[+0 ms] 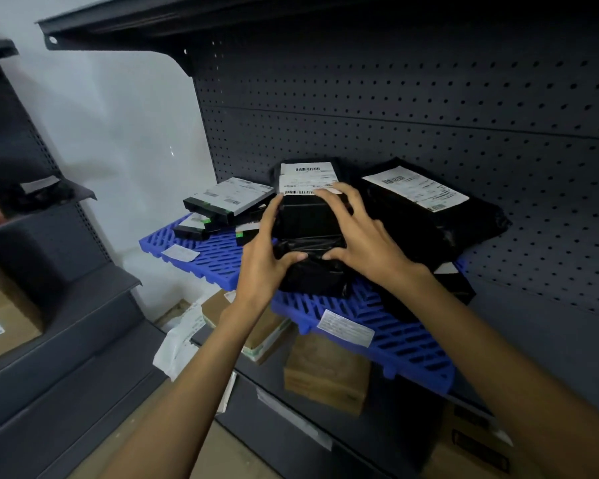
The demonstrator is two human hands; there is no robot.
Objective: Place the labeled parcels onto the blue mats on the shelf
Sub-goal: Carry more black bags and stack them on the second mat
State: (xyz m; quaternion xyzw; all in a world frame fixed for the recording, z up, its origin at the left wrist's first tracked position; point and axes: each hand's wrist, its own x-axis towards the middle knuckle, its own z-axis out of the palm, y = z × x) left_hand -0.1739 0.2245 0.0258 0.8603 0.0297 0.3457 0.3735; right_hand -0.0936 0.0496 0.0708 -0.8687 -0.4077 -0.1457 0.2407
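A black plastic-wrapped parcel with a white barcode label on top stands on the blue mats, between my two hands. My left hand grips its left side and front fold. My right hand covers its right side, fingers reaching the label. A larger black parcel with a white label lies to the right, against the pegboard. Flat black boxes with white labels are stacked on the left blue mat. The right blue mat juts over the shelf's front edge.
A dark pegboard back wall and an upper shelf bound the space. Brown cardboard boxes and a white bag sit on the lower shelf. Another dark shelf unit with boxes stands at the left.
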